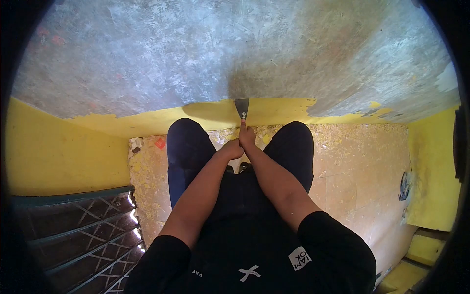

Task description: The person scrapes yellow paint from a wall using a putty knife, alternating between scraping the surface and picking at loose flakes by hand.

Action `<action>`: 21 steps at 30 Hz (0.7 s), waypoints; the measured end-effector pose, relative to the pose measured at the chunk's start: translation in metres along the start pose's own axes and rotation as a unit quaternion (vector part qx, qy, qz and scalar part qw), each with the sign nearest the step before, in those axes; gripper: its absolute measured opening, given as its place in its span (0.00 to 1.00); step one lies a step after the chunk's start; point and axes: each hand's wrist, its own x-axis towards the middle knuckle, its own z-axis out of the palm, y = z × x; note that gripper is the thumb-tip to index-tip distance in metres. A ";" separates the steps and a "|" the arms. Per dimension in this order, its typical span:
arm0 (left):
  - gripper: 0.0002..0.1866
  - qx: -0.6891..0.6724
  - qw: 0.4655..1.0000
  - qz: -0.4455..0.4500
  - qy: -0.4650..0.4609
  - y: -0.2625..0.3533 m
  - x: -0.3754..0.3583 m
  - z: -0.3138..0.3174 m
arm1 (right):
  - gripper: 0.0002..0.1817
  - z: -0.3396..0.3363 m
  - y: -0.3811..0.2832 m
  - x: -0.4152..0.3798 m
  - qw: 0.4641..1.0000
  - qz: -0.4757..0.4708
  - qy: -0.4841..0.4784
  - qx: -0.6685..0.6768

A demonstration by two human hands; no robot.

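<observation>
A scraper with a flat metal blade (241, 107) touches the wall where yellow paint (274, 107) meets the bare grey surface (186, 54). My right hand (246, 134) is closed round its handle, with a finger stretched up toward the blade. Just below and to the left, my left hand (232, 149) is closed against the lower end of the handle and my right hand. Most of the handle is hidden by my fingers. The lower edge of the grey area is ragged.
Yellow flakes lie over the tiled floor (342, 171), thickest along the wall's foot. A red scrap (160, 143) lies at the left. A metal grille (88, 230) stands lower left. Something dark (404, 186) lies by the right wall, above yellow steps (426, 249). My knees flank my hands.
</observation>
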 end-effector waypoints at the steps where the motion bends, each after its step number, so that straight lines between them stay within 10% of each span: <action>1: 0.24 -0.004 1.000 0.004 0.003 -0.001 0.002 0.001 | 0.46 0.003 0.003 0.004 1.000 -0.001 0.000 -0.001; 4: 0.24 -0.030 0.999 0.006 0.024 -0.005 0.006 0.006 | 0.43 0.008 -0.004 0.002 0.998 -0.053 0.033 0.001; 9: 0.21 -0.248 0.964 -0.079 -0.052 -0.005 0.014 -0.013 | 0.33 -0.021 -0.095 -0.022 0.896 -0.184 -0.116 0.388; 13: 0.18 -0.036 0.997 0.051 0.041 -0.030 0.020 0.012 | 0.32 -0.026 -0.072 -0.003 0.899 -0.221 -0.092 0.367; 15: 0.21 0.092 0.992 0.034 -0.073 -0.014 0.016 0.009 | 0.36 0.000 -0.026 0.028 0.967 -0.196 0.042 0.160; 18: 0.23 0.021 0.996 0.001 -0.089 0.015 0.000 -0.002 | 0.46 0.030 0.024 0.044 0.983 -0.153 0.098 0.004; 21: 0.25 0.089 0.989 0.034 -0.110 -0.032 0.042 0.041 | 0.49 -0.002 -0.005 0.009 0.997 -0.016 -0.075 0.033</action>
